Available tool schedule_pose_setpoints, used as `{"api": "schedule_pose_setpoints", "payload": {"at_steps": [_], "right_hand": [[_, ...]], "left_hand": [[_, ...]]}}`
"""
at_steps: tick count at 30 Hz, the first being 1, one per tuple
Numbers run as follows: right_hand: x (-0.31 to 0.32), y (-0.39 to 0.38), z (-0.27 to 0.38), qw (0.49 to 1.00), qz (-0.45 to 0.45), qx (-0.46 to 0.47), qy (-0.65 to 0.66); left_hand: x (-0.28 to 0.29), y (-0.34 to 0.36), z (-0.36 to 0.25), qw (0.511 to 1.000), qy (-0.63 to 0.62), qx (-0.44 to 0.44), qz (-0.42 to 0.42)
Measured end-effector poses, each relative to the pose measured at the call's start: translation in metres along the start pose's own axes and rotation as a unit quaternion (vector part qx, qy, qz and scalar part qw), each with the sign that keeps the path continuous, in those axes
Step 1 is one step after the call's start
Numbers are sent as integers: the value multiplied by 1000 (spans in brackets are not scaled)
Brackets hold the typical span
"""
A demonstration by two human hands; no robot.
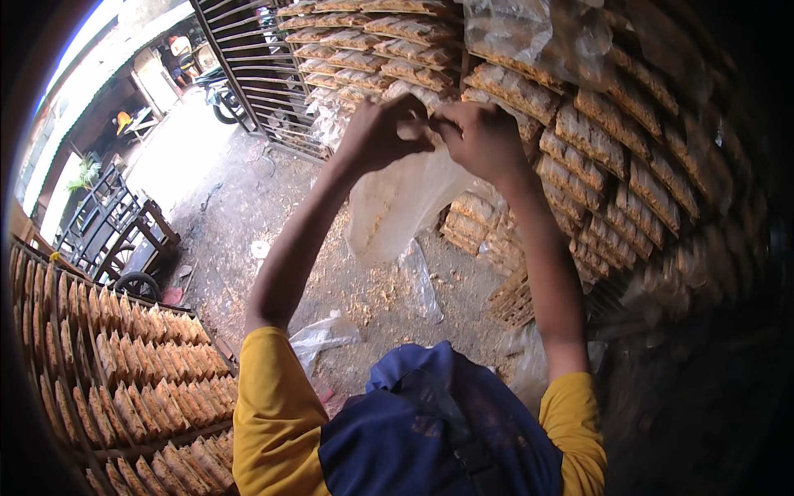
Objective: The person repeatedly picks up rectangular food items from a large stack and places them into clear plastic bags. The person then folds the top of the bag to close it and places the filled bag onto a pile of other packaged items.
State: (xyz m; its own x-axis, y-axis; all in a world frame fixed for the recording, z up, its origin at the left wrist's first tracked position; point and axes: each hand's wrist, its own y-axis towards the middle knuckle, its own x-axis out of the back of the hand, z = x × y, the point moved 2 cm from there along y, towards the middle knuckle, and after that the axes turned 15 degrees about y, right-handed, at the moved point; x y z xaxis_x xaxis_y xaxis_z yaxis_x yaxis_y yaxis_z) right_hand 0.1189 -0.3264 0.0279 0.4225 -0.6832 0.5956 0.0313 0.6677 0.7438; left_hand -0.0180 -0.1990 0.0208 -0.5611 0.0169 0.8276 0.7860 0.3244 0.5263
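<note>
Raised at the upper middle, my left hand (389, 132) and my right hand (475, 136) meet with curled fingers at the top edge of a large translucent plastic bag (389, 215). The bag hangs below them, crumpled and smudged brownish. My right hand grips it, and my left hand's fingers are pinched at the same edge. Just beyond them rise stacked slabs of crumbly tan food (600, 136) in pale wrapping, with loose plastic sheets (504, 25) draped over the top.
Racks of similar slabs (124, 364) fill the lower left. A wheeled black cart (107, 231), a metal grille (252, 66) and a distant person (182, 54) by a motorbike (222, 99) are at upper left. Crumbs and plastic scraps (322, 339) lie on the concrete floor (223, 281).
</note>
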Motion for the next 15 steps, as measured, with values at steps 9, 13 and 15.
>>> {"api": "schedule_pose_setpoints", "payload": {"at_steps": [9, 13, 15], "right_hand": [[23, 17, 12, 997, -80, 13, 4], [41, 18, 5, 995, -91, 29, -8], [55, 17, -1, 995, -91, 31, -19]], "left_hand": [[-54, -56, 55, 986, -145, 83, -11], [-62, -67, 59, 939, -201, 261, 97], [-74, -74, 69, 946, -195, 238, 104]]}}
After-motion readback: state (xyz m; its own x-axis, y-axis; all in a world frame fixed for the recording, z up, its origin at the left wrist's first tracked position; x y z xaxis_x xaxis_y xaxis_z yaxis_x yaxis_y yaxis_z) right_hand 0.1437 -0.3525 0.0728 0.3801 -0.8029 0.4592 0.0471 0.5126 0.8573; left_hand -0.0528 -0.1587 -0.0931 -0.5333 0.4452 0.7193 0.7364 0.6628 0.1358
